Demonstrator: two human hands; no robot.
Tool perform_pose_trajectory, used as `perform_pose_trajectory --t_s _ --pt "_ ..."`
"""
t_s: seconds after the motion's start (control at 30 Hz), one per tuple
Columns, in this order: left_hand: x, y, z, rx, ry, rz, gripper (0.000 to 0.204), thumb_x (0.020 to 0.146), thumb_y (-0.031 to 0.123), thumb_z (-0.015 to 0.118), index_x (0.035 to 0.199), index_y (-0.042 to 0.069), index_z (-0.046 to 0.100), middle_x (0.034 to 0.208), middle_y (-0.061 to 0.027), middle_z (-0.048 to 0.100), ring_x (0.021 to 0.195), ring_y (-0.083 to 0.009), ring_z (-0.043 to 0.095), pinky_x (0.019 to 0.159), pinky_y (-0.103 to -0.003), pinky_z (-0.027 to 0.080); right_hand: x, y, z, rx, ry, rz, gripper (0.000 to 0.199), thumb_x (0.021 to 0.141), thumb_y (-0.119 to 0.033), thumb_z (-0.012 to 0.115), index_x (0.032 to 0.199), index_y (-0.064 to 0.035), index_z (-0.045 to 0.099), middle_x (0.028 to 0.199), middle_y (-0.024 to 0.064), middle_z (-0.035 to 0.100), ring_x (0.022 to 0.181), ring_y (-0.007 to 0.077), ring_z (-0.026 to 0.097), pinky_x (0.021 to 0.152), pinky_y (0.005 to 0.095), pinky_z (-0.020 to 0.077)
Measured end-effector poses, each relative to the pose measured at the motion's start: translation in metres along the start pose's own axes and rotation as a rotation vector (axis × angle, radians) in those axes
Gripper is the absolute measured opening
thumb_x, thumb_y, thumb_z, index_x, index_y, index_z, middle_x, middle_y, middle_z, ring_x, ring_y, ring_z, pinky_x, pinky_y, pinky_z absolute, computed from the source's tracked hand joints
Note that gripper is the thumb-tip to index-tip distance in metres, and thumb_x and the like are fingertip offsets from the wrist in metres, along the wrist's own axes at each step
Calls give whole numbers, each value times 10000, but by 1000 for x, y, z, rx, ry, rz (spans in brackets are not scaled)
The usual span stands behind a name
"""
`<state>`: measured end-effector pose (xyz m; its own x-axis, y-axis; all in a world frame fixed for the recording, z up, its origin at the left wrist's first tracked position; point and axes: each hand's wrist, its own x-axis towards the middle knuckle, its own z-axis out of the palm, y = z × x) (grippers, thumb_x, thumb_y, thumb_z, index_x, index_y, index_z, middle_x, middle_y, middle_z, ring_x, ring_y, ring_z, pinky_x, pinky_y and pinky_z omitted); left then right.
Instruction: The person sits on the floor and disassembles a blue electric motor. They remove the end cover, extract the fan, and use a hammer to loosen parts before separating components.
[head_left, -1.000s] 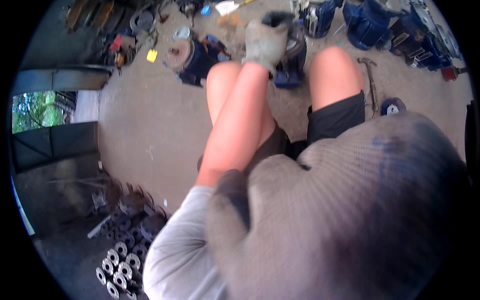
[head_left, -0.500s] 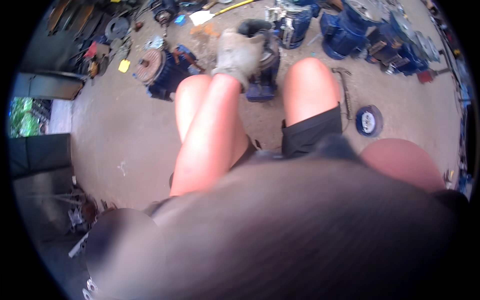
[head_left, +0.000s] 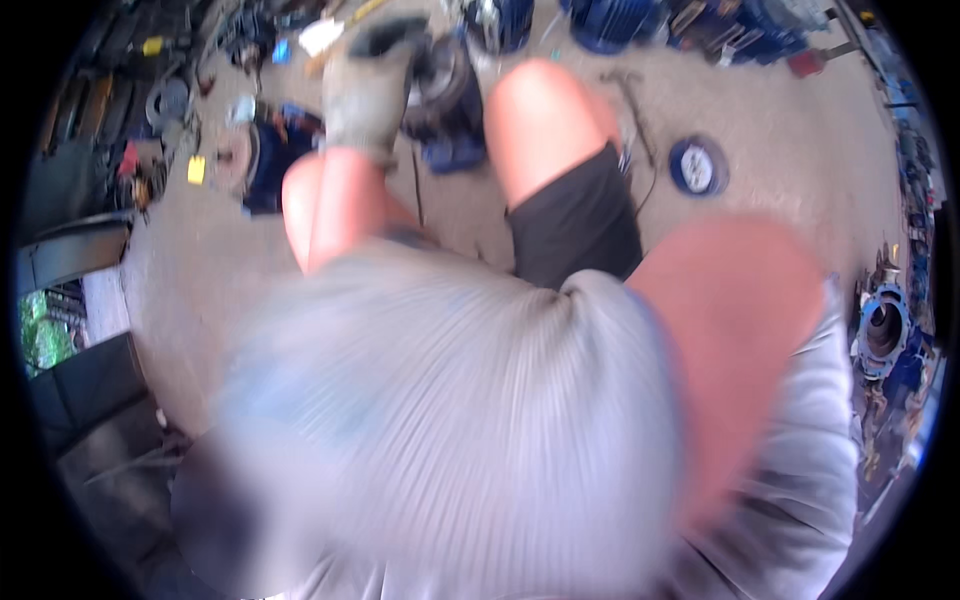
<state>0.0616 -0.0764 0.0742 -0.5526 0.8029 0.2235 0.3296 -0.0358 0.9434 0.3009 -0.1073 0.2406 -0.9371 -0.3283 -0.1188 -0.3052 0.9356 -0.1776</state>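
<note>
Head view: the left hand (head_left: 368, 85), in a grey work glove, sits at about eleven o'clock, its fingers curled down over the top of a dark round motor part (head_left: 440, 85) that stands on the concrete floor (head_left: 800, 200) between the person's bare knees. How firmly the hand grips cannot be told. The right hand is hidden; only a blurred forearm (head_left: 740, 340) shows at four o'clock, so its state cannot be told. A ribbed grey shirt (head_left: 450, 420) fills the middle and lower picture. A round blue cap (head_left: 697, 166) lies at two o'clock, apart from the knees. A blue flanged casting (head_left: 882, 330) lies at three o'clock.
</note>
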Motion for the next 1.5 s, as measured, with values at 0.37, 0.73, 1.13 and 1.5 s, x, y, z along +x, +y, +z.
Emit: perform_pose_trajectory --t_s 0.37,0.73,1.13,1.5 --pt "-64 96 70 -310 -340 -293 488 883 -202 594 1348 -51 592 1040 -139 768 873 -160 735 739 -266 574 -67 98 139 1193 1169 766 398 920 -124 818 1277 22 720 1077 152 778 883 190 748 770 327 593" --pt "-32 77 81 -430 -148 -155 484 1004 -92 612 1479 -30 552 1344 -136 666 1156 -175 671 988 -286 550 -183 192 316 1836 1387 1446 193 1012 -140 711 1147 -14 765 936 68 772 750 137 700 633 256 523" --pt "11 50 -61 -191 380 -91 333 1095 110 589 1378 -64 602 1356 -170 683 1168 -224 720 1008 -332 600 -361 250 526 2178 982 1828 638 1020 -530 671 1414 -41 561 1265 107 735 915 218 724 709 338 604" --pt "46 -43 -69 485 -110 -255 576 960 207 781 1455 -27 601 1384 -148 692 1267 -215 634 1074 -334 488 -239 308 293 1239 994 1552 667 970 -306 790 1515 -16 538 1031 52 752 789 136 673 689 287 548"
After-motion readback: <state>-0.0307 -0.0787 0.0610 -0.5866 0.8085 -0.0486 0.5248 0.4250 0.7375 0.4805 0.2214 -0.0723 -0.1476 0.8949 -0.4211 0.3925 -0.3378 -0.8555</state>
